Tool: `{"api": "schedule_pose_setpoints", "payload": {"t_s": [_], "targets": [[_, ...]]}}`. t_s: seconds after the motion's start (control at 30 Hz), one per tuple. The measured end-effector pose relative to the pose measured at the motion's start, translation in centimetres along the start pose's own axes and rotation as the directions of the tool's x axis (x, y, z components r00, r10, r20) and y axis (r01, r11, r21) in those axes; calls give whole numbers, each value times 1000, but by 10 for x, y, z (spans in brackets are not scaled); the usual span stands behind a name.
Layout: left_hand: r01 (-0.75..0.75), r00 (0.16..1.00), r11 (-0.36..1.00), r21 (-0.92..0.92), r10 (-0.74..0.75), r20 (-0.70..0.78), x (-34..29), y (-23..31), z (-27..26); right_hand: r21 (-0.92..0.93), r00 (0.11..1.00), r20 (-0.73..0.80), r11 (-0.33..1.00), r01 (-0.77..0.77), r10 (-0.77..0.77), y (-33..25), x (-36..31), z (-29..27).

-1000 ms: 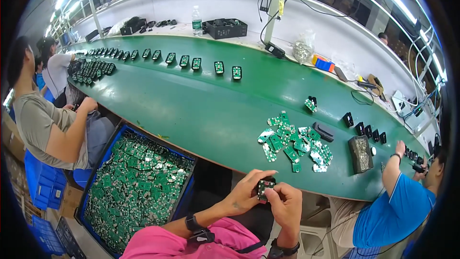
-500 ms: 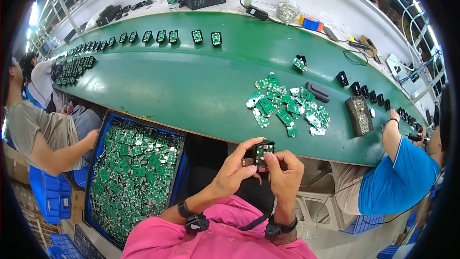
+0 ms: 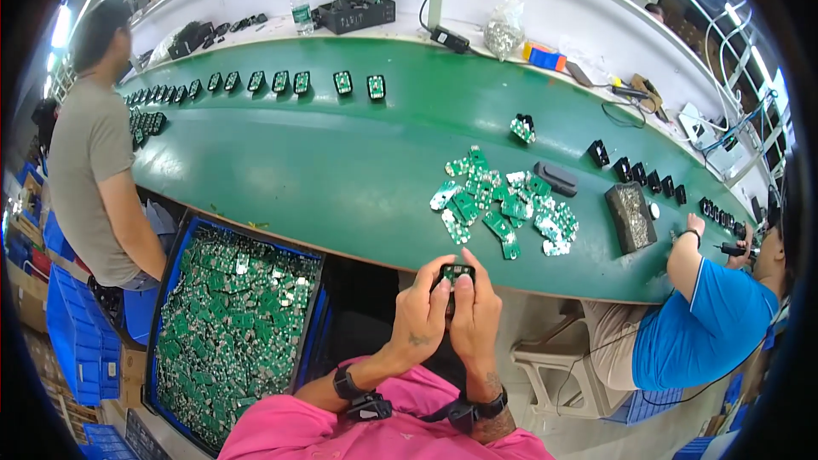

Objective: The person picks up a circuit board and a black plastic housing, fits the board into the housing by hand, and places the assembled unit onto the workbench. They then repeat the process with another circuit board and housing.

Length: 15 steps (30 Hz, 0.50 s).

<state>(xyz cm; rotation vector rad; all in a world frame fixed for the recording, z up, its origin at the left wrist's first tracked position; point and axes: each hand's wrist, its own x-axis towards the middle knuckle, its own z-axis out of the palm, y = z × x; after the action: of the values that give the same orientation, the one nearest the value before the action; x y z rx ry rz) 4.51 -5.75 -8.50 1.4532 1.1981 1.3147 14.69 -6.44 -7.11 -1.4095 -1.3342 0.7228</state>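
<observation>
Just off the table's near edge, a small black plastic case with a green circuit board in it is gripped between both hands. My left hand wraps its left side, and my right hand closes round the right. Both thumbs lie side by side on the board, covering most of it. Past my fingers, a loose pile of green circuit boards lies on the green table. A closed dark case rests at the pile's right edge.
A blue-rimmed bin full of circuit boards stands at my left. Cases with boards form a row at the far left; empty-looking black cases line the right, near a metal-filled box. One person stands left; another sits right.
My hands have drawn together round the case, and both thumbs now lie parallel on the board. The person on the left has gone from sitting to standing. The view has shifted slightly.
</observation>
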Motion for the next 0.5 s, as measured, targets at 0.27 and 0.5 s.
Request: {"api": "schedule_pose_setpoints", "payload": {"t_s": [0.27, 0.5], "targets": [[-107, 986, 990, 89, 117, -118, 3, 0, 3, -31, 987, -76, 990, 140, -142, 11, 5, 11], [-49, 996, 999, 13, 48, 81, 86, -24, 5, 62, 998, -51, 997, 43, -40, 26, 70, 10]]}}
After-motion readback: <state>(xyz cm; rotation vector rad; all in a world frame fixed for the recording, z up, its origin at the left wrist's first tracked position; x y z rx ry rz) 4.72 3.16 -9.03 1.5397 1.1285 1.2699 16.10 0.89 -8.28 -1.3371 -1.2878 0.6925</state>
